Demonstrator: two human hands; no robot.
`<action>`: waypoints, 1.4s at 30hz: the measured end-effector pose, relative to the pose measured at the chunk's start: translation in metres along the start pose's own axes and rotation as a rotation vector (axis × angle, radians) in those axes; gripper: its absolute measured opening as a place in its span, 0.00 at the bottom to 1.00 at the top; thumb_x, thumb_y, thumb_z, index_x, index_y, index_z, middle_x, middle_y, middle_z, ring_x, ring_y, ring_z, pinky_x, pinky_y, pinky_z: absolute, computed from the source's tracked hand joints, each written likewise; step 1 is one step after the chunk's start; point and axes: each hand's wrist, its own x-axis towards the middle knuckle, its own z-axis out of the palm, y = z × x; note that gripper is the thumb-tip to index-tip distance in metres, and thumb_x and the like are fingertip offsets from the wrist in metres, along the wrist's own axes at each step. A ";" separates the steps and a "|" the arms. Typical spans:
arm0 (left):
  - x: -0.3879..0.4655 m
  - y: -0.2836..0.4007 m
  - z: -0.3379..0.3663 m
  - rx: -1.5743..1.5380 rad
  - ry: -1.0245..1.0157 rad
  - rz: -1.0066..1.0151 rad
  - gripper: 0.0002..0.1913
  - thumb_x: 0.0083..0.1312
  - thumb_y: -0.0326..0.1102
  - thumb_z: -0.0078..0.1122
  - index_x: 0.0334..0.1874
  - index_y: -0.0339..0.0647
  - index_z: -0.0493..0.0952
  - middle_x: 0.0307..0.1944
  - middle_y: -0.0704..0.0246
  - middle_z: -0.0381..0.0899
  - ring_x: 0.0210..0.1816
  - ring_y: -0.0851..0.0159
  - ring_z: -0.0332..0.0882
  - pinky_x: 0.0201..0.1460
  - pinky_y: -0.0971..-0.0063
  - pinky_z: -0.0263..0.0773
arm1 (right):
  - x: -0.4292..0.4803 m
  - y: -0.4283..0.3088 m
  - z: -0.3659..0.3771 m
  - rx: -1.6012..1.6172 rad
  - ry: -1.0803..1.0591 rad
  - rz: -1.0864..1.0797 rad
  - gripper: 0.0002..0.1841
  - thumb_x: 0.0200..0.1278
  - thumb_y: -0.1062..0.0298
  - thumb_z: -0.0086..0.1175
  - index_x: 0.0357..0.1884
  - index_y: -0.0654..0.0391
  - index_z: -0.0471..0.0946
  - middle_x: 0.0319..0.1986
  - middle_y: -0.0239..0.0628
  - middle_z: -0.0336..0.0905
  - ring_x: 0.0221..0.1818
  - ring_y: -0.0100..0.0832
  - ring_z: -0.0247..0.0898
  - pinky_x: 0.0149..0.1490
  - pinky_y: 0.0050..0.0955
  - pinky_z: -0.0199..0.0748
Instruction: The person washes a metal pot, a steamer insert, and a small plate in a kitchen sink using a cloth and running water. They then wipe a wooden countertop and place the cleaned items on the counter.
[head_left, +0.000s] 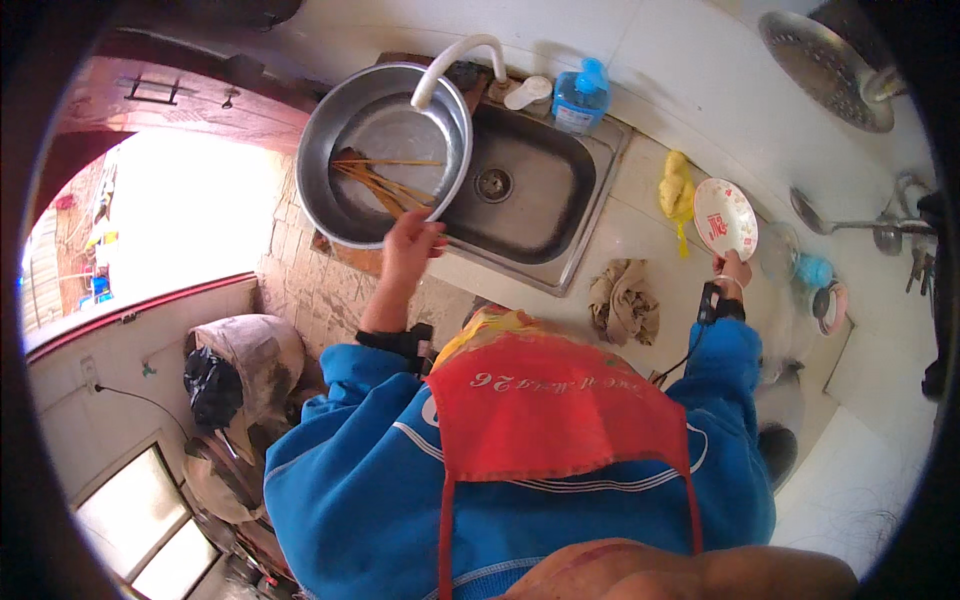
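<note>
My left hand (411, 244) is at the near rim of a large metal basin (311, 191), fingers curled. Whether it grips the rim or the sticks beside it is hard to tell. Inside the basin lie several chopsticks (386, 162), bunched at the left and fanned towards the right. A darker wooden piece among them is partly covered. My right hand (731, 268) holds a white plate (726, 214) with red decoration by its near edge, above the counter by the wall. A yellow plastic bag (676, 187) with contents lies left of the plate.
The basin overlaps the left side of a steel sink (540, 187). A white curved faucet (457, 49) arches over the basin. Behind the sink stands a blue pump bottle (582, 97). A crumpled cloth (625, 301) lies on the counter. A skimmer (814, 67) and a ladle (814, 214) hang at right.
</note>
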 end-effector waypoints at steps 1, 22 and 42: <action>-0.001 0.003 0.012 -0.020 -0.079 -0.050 0.19 0.70 0.29 0.55 0.62 0.37 0.70 0.41 0.64 0.82 0.36 0.69 0.81 0.36 0.77 0.78 | -0.017 -0.001 0.001 0.051 -0.002 0.007 0.11 0.51 0.73 0.53 0.36 0.69 0.74 0.21 0.44 0.76 0.14 0.32 0.70 0.17 0.29 0.67; 0.011 0.040 -0.017 -0.620 -0.267 -0.202 0.30 0.56 0.17 0.44 0.66 0.35 0.63 0.56 0.54 0.75 0.54 0.50 0.79 0.53 0.57 0.80 | -0.249 -0.024 0.287 -0.033 -1.095 0.303 0.21 0.68 0.56 0.54 0.60 0.52 0.71 0.51 0.31 0.74 0.50 0.30 0.73 0.49 0.34 0.78; 0.066 0.052 -0.035 -0.718 -0.184 -0.137 0.32 0.58 0.16 0.40 0.68 0.41 0.58 0.59 0.55 0.71 0.57 0.50 0.76 0.58 0.54 0.78 | -0.205 -0.008 0.416 -0.670 -0.799 -0.491 0.24 0.54 0.63 0.63 0.54 0.57 0.74 0.53 0.46 0.74 0.58 0.43 0.68 0.60 0.41 0.68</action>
